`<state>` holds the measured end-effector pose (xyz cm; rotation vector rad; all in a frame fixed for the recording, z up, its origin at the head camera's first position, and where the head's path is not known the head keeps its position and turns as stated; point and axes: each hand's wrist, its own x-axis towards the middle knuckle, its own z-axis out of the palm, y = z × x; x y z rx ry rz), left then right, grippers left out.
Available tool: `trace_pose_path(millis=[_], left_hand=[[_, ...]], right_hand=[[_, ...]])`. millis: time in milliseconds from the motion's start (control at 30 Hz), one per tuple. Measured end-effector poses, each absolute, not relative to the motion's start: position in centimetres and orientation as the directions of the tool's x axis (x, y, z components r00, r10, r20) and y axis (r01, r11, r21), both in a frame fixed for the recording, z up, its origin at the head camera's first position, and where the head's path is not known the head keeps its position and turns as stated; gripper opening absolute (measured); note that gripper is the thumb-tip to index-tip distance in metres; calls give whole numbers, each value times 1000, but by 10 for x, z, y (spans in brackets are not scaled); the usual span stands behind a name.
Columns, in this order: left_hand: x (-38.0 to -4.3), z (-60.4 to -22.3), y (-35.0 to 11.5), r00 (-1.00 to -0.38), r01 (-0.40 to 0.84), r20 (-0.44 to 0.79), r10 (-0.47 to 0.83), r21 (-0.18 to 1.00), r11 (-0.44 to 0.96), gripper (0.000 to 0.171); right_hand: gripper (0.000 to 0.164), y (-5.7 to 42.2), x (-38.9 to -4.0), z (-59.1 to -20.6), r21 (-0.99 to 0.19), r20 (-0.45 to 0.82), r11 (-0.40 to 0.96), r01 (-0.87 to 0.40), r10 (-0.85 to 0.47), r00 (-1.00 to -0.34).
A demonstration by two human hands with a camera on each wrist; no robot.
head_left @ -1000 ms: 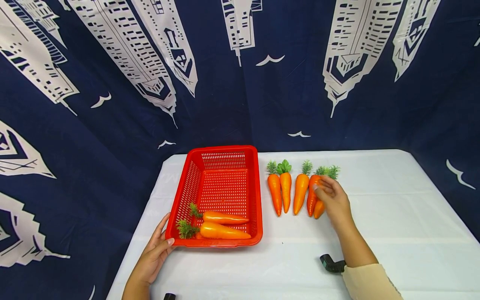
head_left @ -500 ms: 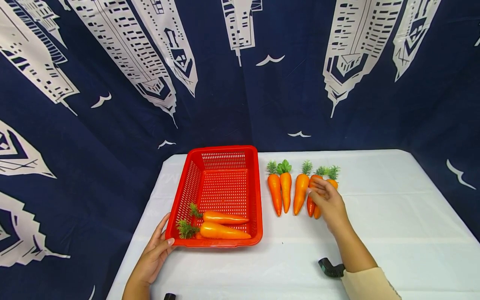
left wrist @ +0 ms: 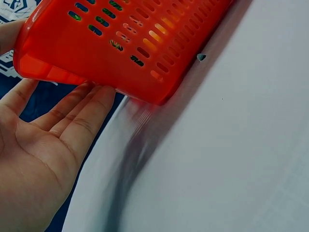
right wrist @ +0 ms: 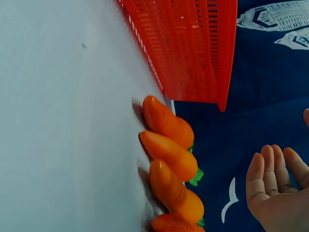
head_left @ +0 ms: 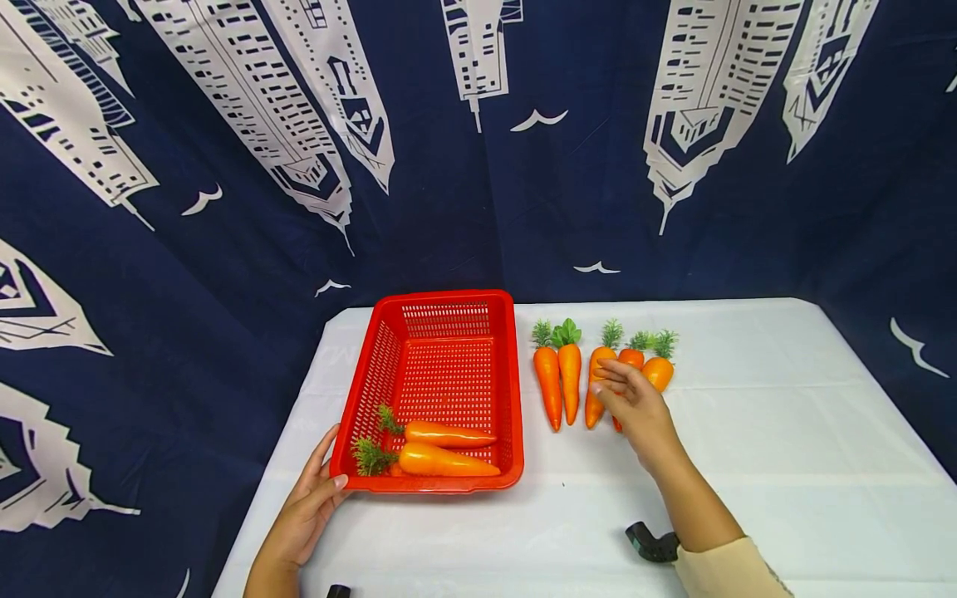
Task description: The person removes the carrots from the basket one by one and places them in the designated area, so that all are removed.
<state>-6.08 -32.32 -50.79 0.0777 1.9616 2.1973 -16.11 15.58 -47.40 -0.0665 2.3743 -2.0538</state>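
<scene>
Red basket (head_left: 449, 378), head view: left hand (head_left: 302, 507) pinches its near-left corner, presumably steadying it; right hand (head_left: 639, 407), fingers loosely extended, is over carrots (head_left: 570, 384) on the worktop (head_left: 785, 432). Left wrist view: fingertips back the basket's rim. Right wrist view: palm empty.

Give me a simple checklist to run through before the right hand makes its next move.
1. Red basket steadied: ok, left hand holds its near-left corner.
2. Room left: ok, the carrots inside lie at the near end.
3. Right hand free: ok, it holds nothing.
4. Outside carrots available: ok, five lie beside the basket.
5. Next pick clear: cannot tell; the hand hovers above several.
</scene>
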Motion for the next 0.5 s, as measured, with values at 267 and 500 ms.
trace_pose_path(millis=[267, 500], left_hand=[[-61, -508, -323, -979, -113, -93, 179, 988, -105, 75], [-61, -508, -323, -981, -114, -96, 171, 989, -97, 75]], right_hand=[[55, 143, -154, -471, -989, 31, 144, -46, -99, -995], [54, 132, -148, -470, -990, 51, 119, -70, -159, -986]])
